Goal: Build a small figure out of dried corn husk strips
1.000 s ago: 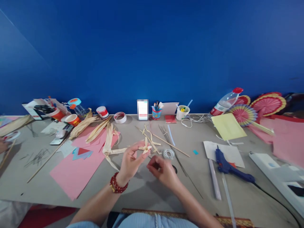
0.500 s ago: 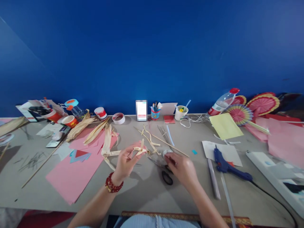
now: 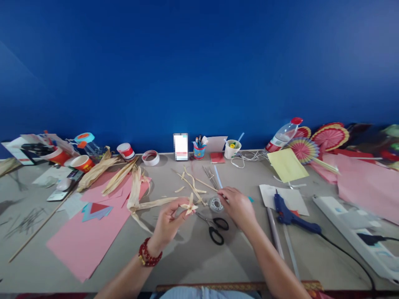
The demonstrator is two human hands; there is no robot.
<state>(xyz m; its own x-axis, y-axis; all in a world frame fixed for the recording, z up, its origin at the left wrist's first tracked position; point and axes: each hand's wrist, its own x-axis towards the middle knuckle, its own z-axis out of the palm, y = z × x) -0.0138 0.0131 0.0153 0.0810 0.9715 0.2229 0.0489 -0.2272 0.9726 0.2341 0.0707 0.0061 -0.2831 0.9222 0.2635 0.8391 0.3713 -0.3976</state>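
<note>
A small pale flower with pointed petals, apparently of dried corn husk, is pinched between the thumb and fingers of my left hand. My right hand is over the thin wooden stick, its bent fingers closing on it; the fingertips are partly hidden. Just left of those fingers lies a small clear tape roll. Black-handled scissors rest on the table between my hands, blades toward the flower. Husk strips and several thin wires lie beyond.
Corn husks and pink paper spread at left. A blue glue gun on white paper and a power strip sit at right. Along the wall stand a phone, cups, a bottle and paper fans.
My right hand has moved up from the scissors to the stick, uncovering the tape roll and scissor handles. My left hand has turned the flower so its petals face me more.
</note>
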